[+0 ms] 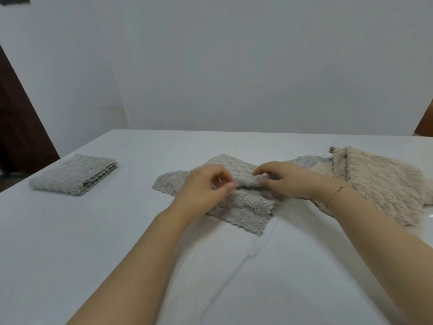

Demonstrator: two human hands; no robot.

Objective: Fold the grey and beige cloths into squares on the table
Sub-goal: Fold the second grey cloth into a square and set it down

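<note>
A grey fluffy cloth [248, 207] lies partly folded in the middle of the white table [93, 231], with a raised ridge across it. My left hand [206, 188] pinches the left end of that ridge. My right hand [283, 179], with a thin bracelet at the wrist, pinches the right end. To the right lies a pile of beige cloths [379, 184], with a bit of another grey cloth [307, 161] showing under its left side. A folded grey cloth [72, 174] sits at the far left.
The table's far edge meets a plain white wall [234, 66]. A crease runs through the table cover [257, 249] toward me. A dark brown surface [18, 125] stands beyond the table at left.
</note>
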